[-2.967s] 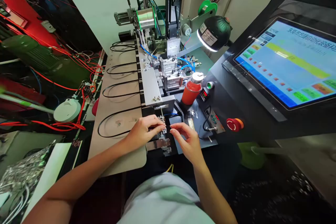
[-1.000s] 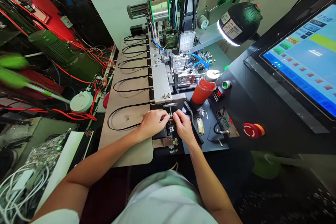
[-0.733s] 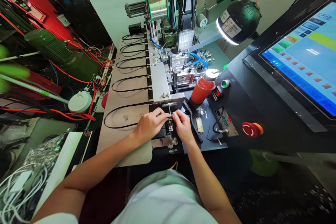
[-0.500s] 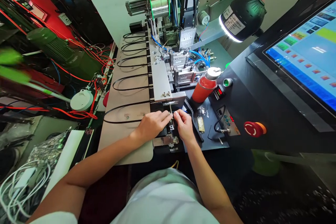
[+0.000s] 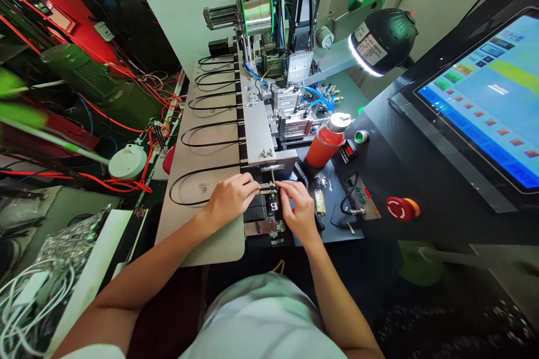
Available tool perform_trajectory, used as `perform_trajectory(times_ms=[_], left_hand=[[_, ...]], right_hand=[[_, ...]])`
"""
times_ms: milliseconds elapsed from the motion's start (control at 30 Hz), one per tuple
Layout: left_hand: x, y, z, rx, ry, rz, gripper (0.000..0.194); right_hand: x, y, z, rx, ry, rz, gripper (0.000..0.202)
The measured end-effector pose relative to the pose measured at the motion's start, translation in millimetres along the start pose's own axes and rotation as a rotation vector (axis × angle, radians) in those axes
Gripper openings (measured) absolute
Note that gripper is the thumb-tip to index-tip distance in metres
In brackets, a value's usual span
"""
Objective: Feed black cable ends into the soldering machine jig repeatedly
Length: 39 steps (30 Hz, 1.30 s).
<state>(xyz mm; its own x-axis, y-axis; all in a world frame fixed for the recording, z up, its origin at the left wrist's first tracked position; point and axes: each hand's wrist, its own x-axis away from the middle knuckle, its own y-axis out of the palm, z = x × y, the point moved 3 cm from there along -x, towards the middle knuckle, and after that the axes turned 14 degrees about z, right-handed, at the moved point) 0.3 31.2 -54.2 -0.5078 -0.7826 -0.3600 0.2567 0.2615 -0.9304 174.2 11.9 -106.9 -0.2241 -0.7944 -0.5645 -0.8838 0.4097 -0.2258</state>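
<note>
Over the right edge of the beige board (image 5: 219, 244), my left hand (image 5: 231, 195) has its fingers pressed together at the left end of a small metal fixture (image 5: 266, 188). What lies between those fingertips is too small to name. On the fixture's other side, my right hand (image 5: 298, 207) is closed, thumb against fingers, and its fingertips touch the fixture's right end; anything in them is hidden. Just behind the hands stands a metal block (image 5: 286, 161) of the machine. Black cable loops (image 5: 189, 169) lie on the board, their ends at the machine rail (image 5: 257, 129).
A red bottle (image 5: 324, 145) stands right of the rail. Further right are a red emergency button (image 5: 402, 208) and a touchscreen (image 5: 484, 101). A lit lamp (image 5: 381, 42) hangs above. Wire spools (image 5: 257, 15) sit at the back, and white cables (image 5: 33, 297) lie lower left.
My left hand has moved left, away from my right hand, and the metal fixture between them now shows. My right hand has shifted slightly right. The view has tilted a little.
</note>
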Motion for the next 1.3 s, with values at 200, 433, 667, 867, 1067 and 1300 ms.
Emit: perform_trajectory(times_ms=[200, 433, 667, 867, 1067, 1300], left_hand=[[-2.3, -1.3, 3.3, 0.002, 0.012, -0.017, 0.016], [-2.9, -0.9, 2.7, 0.003, -0.002, -0.036, 0.016], [-3.1, -1.4, 3.4, -0.009, -0.006, -0.04, 0.017], [-3.0, -1.5, 2.7, -0.001, -0.013, -0.046, 0.016], [-3.6, -1.9, 2.2, 0.004, -0.016, -0.061, 0.016], [-4.5, -1.6, 2.4, -0.001, -0.014, -0.069, 0.017]], right_hand=[[3.0, -17.0, 0.7, 0.128, 0.003, 0.131, 0.023], [3.0, -14.3, -4.2, 0.011, 0.064, 0.067, 0.021], [3.3, -11.4, -7.4, 0.01, 0.037, 0.072, 0.022], [3.1, -12.8, -6.2, 0.018, 0.056, 0.087, 0.022], [4.8, -12.2, -4.2, 0.031, 0.074, 0.038, 0.021], [4.6, -6.5, -3.4, -0.002, 0.096, 0.029, 0.023]])
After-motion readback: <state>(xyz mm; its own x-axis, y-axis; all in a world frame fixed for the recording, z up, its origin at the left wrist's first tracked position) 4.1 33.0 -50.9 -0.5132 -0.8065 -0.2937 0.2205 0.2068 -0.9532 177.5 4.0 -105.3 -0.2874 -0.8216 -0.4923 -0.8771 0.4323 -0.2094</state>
